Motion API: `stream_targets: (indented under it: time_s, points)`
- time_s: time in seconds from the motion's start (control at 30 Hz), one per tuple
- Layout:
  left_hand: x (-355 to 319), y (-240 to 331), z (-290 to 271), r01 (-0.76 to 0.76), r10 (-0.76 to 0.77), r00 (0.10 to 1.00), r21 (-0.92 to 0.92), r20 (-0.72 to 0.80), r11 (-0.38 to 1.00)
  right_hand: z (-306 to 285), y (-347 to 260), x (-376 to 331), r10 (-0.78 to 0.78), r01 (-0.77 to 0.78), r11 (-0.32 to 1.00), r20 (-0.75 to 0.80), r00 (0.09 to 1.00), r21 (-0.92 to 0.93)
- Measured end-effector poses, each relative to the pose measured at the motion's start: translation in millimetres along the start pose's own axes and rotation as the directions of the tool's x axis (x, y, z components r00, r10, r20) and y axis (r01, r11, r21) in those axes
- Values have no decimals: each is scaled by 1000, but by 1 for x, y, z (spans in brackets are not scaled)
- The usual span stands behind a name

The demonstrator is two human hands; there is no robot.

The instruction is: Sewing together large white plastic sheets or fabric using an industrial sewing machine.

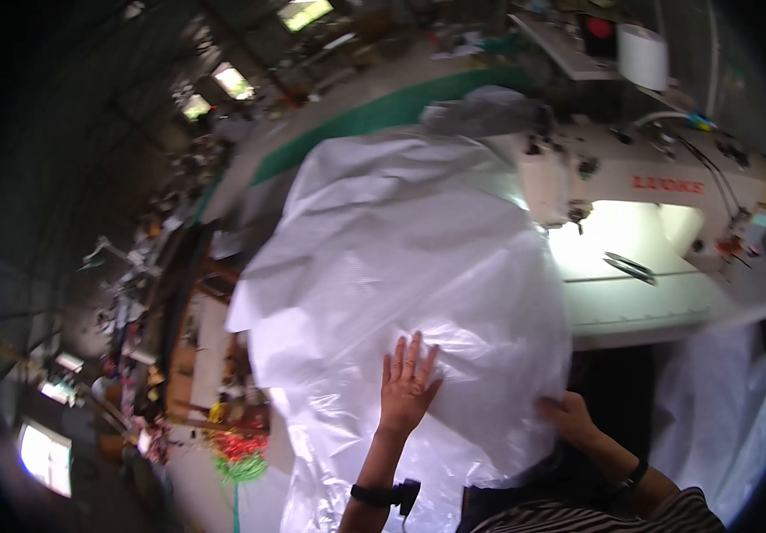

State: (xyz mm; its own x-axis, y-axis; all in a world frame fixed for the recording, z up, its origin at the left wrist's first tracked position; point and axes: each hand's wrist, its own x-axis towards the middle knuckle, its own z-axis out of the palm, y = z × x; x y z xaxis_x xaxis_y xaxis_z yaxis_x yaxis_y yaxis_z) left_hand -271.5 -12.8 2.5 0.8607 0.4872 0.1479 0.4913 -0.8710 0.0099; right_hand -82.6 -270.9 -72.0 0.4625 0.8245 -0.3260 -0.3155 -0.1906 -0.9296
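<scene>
A large, shiny white plastic-like sheet [383, 258] spreads wrinkled across the middle and drapes down toward me. My left hand [410, 384] lies flat on it, fingers spread, pressing near its lower middle. At the sheet's right edge, my right hand [570, 417] has its fingers closed on the border, with the fingertips partly hidden and slightly blurred. The sheet's far right side reaches the needle end of a white sewing machine [658, 169]. A pair of thread snips [629, 267] rests on the lit machine bed, apart from both hands.
Grey bundled material [485, 111] sits behind the sheet. More white sheeting [707, 391] hangs below the machine at right. Red and green stringy material [239, 453] lies at lower left, near a wooden frame [186, 346]. A white cylinder [642, 58] stands at upper right.
</scene>
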Motion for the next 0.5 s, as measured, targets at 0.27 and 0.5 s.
stream_targets:
  time_s: [0.27,0.5]
  points:
    - [-43,7,-137,60,-18,867,70,-498,996,-1,-4,-10,-177,172,969,-15,984,-176]
    - [14,-111,-133,290,-282,847,-53,-450,956,-3,-4,-3,-68,83,977,80,994,-197]
